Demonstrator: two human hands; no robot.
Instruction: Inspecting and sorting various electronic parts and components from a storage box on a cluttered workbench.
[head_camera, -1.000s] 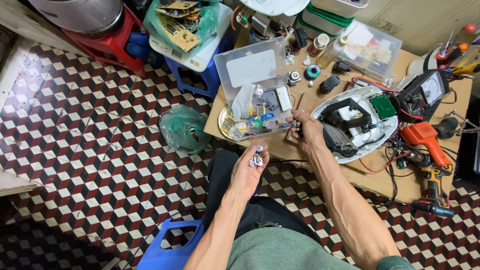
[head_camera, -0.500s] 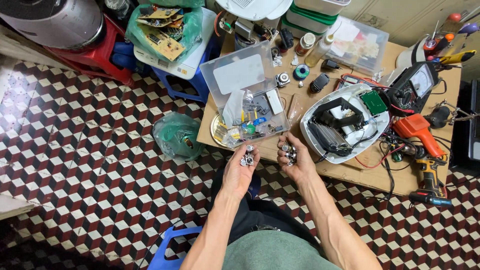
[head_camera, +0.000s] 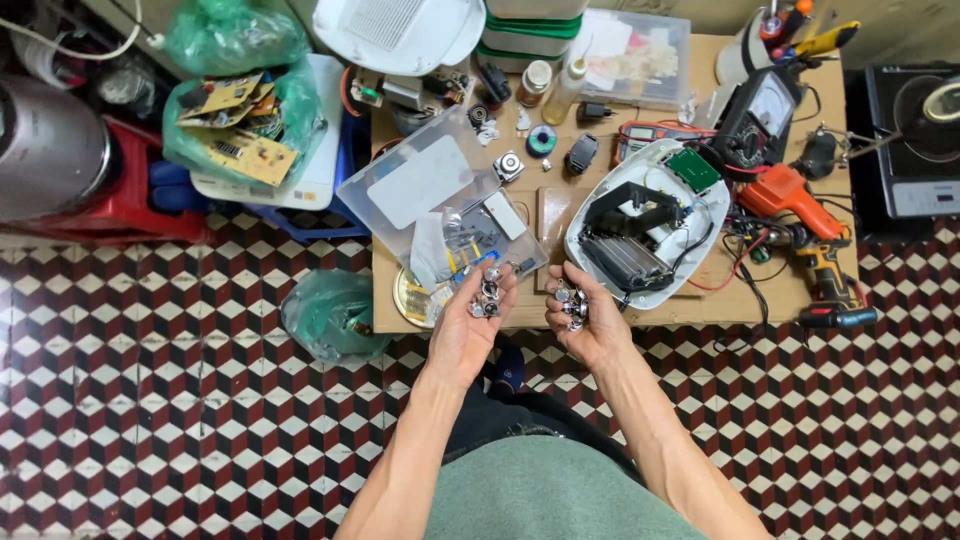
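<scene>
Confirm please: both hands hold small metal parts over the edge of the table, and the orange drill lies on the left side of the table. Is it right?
Not quite. The head view shows the orange drill on the right side of the table, next to the opened white appliance. The rest holds: the left hand and the right hand each hold small metal parts over the table's edge.

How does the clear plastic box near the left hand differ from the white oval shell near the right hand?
The clear plastic box is rectangular and see-through, its lid open; the white oval shell is rounded and opaque, with no lid on it. The box holds loose small parts; the shell holds a black frame and a green circuit board. Both lie open on the wooden table, just beyond the left hand and right hand.
</scene>
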